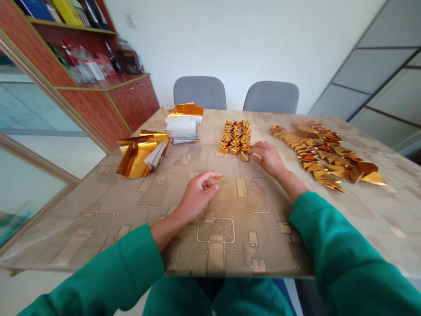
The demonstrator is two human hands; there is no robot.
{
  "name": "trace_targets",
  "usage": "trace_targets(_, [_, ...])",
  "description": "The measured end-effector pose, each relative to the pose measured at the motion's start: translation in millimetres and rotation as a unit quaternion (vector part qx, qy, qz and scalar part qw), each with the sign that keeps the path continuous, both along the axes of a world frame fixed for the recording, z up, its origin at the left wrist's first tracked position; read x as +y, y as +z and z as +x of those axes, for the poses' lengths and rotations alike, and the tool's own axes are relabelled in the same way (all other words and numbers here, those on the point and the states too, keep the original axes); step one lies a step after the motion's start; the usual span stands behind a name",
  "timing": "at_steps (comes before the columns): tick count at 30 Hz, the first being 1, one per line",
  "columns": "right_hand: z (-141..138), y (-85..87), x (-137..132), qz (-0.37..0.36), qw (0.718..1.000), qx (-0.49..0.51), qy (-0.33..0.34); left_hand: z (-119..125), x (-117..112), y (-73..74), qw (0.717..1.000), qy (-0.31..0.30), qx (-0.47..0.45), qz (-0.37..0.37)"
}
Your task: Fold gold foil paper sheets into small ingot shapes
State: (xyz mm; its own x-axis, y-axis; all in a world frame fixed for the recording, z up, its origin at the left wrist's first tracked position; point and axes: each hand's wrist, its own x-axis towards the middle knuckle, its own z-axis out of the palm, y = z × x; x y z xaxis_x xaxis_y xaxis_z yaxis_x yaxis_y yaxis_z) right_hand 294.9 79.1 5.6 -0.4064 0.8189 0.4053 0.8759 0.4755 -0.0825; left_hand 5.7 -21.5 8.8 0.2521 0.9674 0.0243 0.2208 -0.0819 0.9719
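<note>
Right hand (268,159) low over the table, fingers together and only a little bent, tips right up against a little folded gold shape (244,155) at the near edge of a heap of gold folded shapes (235,137). A real hold on it, or just a touch? No way to tell from this view. Left hand (197,197) closer in, over the middle of the table, curled loose and half open, with nothing in it.

Each gold shape probably very light and thin, shiny and a bit slippery, stiff at the folds but easy to squash. Best spot for taking hold: the two sides, with a soft pinch, and no pressing on top.

To the right of the heap, a long messy row of gold folds (324,153). To the left, curling gold paper sheets (140,156) and a stack of white paper (182,130) with more gold on top. Under it all, a table (217,228) with a shiny patterned cover. Farther off, a grey chair (200,92), another grey chair (271,96) and a red wooden cabinet (131,103).
</note>
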Motion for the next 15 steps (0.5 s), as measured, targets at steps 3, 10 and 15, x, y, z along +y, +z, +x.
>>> trace_targets(3, [0,-0.6,4,0.015,1.000,-0.021,-0.008,0,-1,0.9,1.000,-0.004,0.000,0.001])
trace_targets(10, [-1,2.0,-2,0.026,1.000,0.009,-0.003,-5,4,5.2,0.996,-0.012,0.038,0.077])
trace_targets(15, [-4,3.3,-26,0.048,0.994,0.100,0.023,-45,32,19.6,0.932,0.054,0.215,0.286])
